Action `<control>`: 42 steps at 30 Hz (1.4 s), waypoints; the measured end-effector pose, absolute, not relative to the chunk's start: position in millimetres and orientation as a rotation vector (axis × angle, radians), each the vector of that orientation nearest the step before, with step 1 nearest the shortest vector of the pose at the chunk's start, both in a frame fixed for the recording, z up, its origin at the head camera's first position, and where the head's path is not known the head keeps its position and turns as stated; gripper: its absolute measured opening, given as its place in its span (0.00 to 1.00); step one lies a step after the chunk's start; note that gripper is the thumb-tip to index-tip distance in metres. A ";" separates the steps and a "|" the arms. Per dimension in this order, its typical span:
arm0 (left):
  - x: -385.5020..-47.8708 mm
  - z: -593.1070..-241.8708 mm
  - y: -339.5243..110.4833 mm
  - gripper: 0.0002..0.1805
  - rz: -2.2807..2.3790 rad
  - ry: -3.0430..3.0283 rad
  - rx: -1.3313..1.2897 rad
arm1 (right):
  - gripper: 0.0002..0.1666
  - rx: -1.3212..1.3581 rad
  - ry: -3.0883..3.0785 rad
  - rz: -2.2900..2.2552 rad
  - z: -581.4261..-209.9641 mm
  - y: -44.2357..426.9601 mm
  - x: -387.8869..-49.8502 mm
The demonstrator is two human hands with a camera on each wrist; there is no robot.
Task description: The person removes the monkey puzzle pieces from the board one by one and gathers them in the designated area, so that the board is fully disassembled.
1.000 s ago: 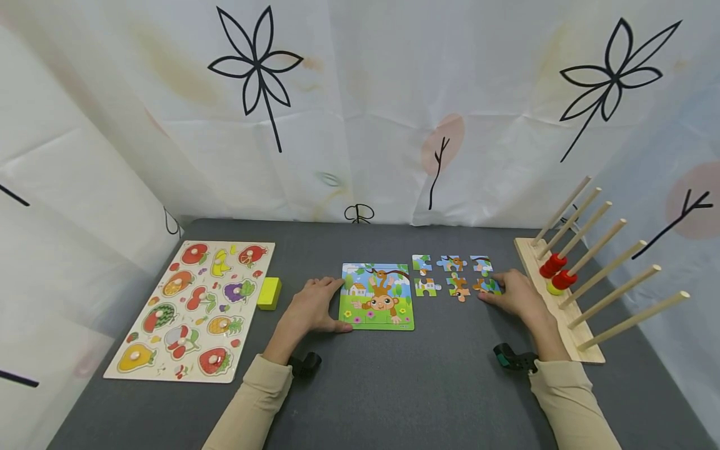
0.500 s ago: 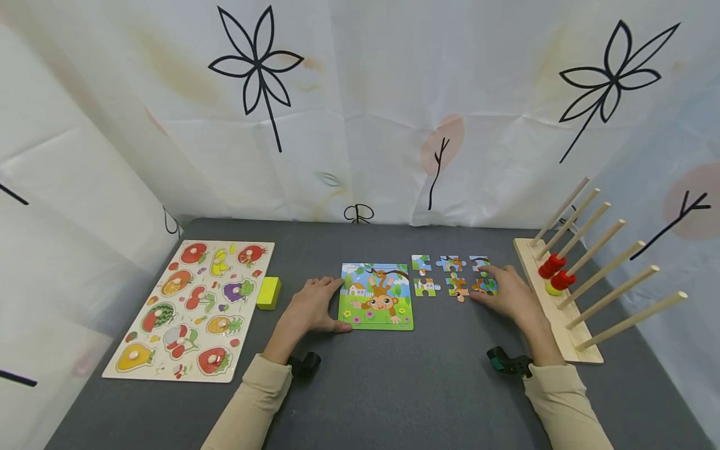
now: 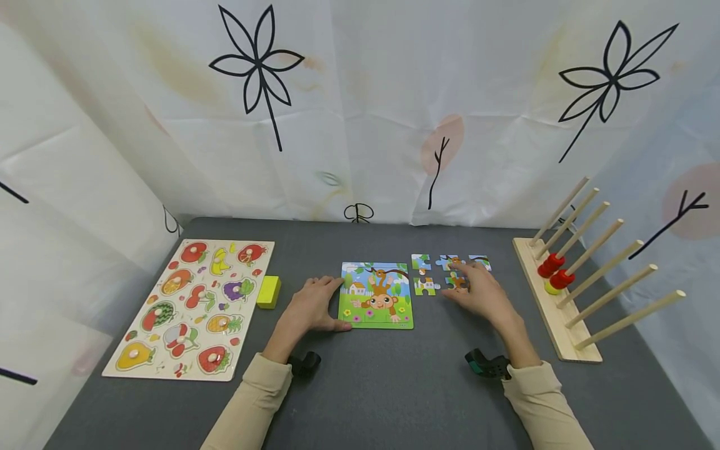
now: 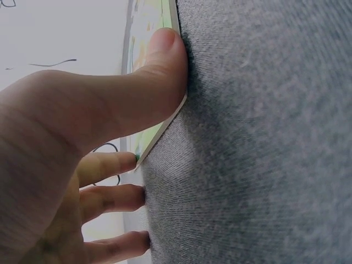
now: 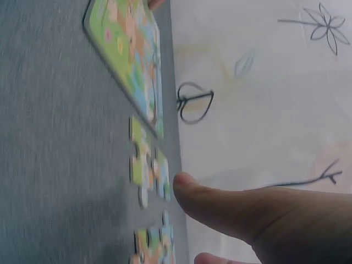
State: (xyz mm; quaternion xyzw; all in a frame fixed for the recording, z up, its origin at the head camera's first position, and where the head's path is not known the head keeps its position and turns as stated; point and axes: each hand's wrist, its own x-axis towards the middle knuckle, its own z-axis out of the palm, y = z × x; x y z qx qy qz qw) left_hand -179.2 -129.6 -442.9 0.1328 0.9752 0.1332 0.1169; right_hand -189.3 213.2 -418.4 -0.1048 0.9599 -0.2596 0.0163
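A square puzzle board (image 3: 360,312) with a monkey picture lies flat on the table. My left hand (image 3: 312,306) spans its near left corner, fingers fairly straight. In the left wrist view the left thumb (image 4: 165,60) rests against the board's edge, and a fingertip touches it further along. Loose jigsaw pieces lie in two rows right of the board, among them a house piece (image 3: 425,287). Over them hovers my right hand (image 3: 484,297), thumb and fingers apart around a brown-and-green piece (image 3: 456,283). In the right wrist view its thumb (image 5: 192,192) shows above the pieces, gripping nothing visible. Its palm hides the lower right spot.
At left lies a fruit peg puzzle (image 3: 191,312), with a yellow block (image 3: 269,292) beside it. A wooden peg stand (image 3: 554,312) occupies the right side, several tall pegs leaning outward. Red beads (image 3: 551,265) sit on two pegs. Patterned white cloth (image 3: 360,156) encloses the table.
My right hand has moved left, from the rightmost pieces to the middle column. The left hand and the board have stayed in place.
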 end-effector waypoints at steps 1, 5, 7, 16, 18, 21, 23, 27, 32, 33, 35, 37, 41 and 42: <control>-179.3 -442.9 -129.7 0.56 0.389 2.854 0.390 | 0.37 -0.343 2.976 -0.815 -418.6 209.8 -189.6; -179.5 -442.7 -129.9 0.56 0.386 2.856 0.393 | 0.37 -0.404 2.935 -0.855 -416.8 195.3 -189.4; -179.5 -442.5 -130.2 0.56 0.389 2.858 0.394 | 0.37 -0.414 2.912 -0.872 -414.6 187.2 -188.7; -179.2 -441.9 -130.0 0.56 0.402 2.851 0.389 | 0.34 -0.565 2.827 -0.923 -414.5 154.4 -187.5; -179.2 -441.7 -130.0 0.56 0.405 2.849 0.391 | 0.33 -0.599 2.808 -0.933 -414.8 147.7 -187.1; -179.3 -441.5 -130.0 0.56 0.406 2.845 0.389 | 0.33 -0.626 2.788 -0.921 -415.2 136.9 -186.3; -179.4 -441.6 -130.0 0.56 0.405 2.843 0.385 | 0.34 -0.641 2.763 -0.918 -416.0 128.8 -185.2; -179.6 -441.8 -129.8 0.56 0.397 2.845 0.381 | 0.34 -0.724 2.704 -0.885 -417.8 112.6 -182.8; -180.0 -441.8 -129.9 0.56 0.390 2.849 0.376 | 0.34 -0.835 2.673 -0.821 -419.9 93.0 -181.1; -180.1 -441.7 -130.1 0.56 0.389 2.850 0.374 | 0.33 -0.855 2.662 -0.814 -420.3 89.3 -180.9; -180.0 -441.6 -130.4 0.56 0.389 2.852 0.371 | 0.33 -0.897 2.644 -0.784 -421.8 82.5 -180.1; -179.9 -441.3 -130.5 0.55 0.394 2.856 0.376 | 0.33 -0.929 2.628 -0.761 -423.2 76.4 -179.2; -179.1 -440.8 -130.6 0.55 0.398 2.864 0.399 | 0.35 -0.950 2.615 -0.702 -425.7 67.3 -177.1; -179.3 -440.8 -130.7 0.55 0.398 2.866 0.402 | 0.36 -0.953 2.617 -0.688 -426.1 65.4 -176.7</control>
